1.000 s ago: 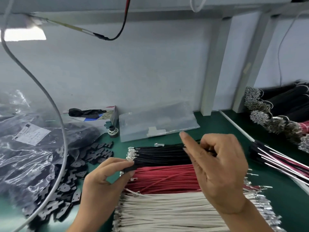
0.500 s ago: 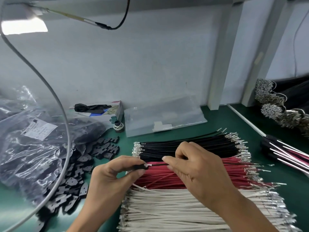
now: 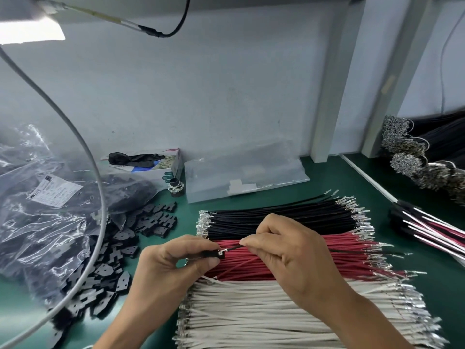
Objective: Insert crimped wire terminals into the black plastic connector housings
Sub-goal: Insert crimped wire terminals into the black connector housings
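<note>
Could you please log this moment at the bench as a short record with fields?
left hand: pinches a black housing
right hand: pinches a black wire, terminal at the housing
wire stacks: black, red, white, side by side
loose housings: left, beside the bag
step: insertion under way

Our workbench corner
We see a pale blue-grey wall (image 3: pixel 226 96), green bench mat (image 3: pixel 327 177), bright white lamp (image 3: pixel 27 31) overhead
</note>
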